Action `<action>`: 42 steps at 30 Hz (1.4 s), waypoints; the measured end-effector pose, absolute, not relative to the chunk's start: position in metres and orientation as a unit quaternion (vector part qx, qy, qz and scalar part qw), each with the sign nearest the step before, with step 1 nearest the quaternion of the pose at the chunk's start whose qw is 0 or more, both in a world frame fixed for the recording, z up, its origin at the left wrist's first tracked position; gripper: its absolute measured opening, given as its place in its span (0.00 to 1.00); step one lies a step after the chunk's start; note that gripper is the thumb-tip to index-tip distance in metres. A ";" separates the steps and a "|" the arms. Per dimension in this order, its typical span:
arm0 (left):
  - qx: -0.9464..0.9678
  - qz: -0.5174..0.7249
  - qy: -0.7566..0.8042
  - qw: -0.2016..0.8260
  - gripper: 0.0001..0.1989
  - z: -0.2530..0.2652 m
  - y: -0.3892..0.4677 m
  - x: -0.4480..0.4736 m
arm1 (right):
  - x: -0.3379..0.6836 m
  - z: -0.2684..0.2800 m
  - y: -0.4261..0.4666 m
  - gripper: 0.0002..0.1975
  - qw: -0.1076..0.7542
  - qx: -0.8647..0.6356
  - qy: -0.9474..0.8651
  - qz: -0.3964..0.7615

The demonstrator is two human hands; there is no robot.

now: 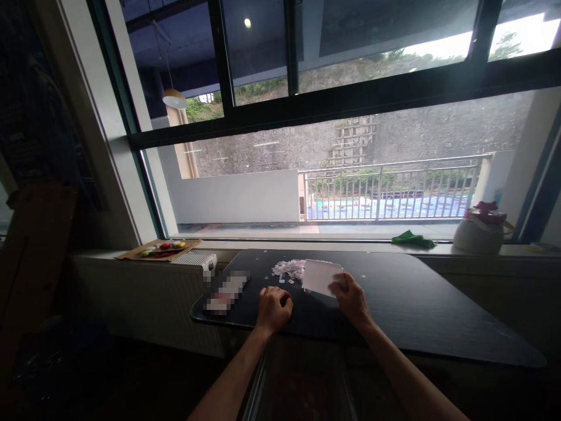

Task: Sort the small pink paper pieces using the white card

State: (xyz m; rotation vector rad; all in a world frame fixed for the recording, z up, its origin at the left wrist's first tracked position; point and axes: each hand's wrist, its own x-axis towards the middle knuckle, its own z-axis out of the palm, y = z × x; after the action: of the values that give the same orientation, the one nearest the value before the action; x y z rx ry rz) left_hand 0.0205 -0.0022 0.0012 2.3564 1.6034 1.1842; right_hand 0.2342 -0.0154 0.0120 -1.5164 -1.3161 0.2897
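My right hand [350, 297] grips a pale rectangular sheet of paper [322, 277] by its right edge, holding it tilted above the table. Just left of the paper lies a heap of small torn white and pinkish paper scraps [289, 269], partly hidden behind the sheet. My left hand [274, 305] rests near the table's front edge, in front of the scraps, with its fingers curled in. Nothing shows in the left hand. A flat item with a blurred-out face [227, 293], perhaps a phone, lies to its left.
The dark table [421, 316] stands against the window sill. A kettle-like jug [480, 231] and a crumpled green cloth [412, 239] sit on the sill at right. At left are a cardboard piece [127, 252] with colourful items and a white radiator [166, 292].
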 end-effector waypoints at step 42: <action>0.764 0.387 0.516 0.010 0.07 0.002 -0.003 0.019 | 0.244 0.003 -0.032 0.16 0.555 -0.565 -0.590 0.161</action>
State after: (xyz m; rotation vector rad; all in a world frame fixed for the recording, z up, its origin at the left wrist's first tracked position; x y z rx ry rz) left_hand 0.0193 -0.0029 0.0018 2.3845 1.6116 1.2071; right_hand 0.2445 -0.0315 0.0033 -1.3336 -1.3928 0.3811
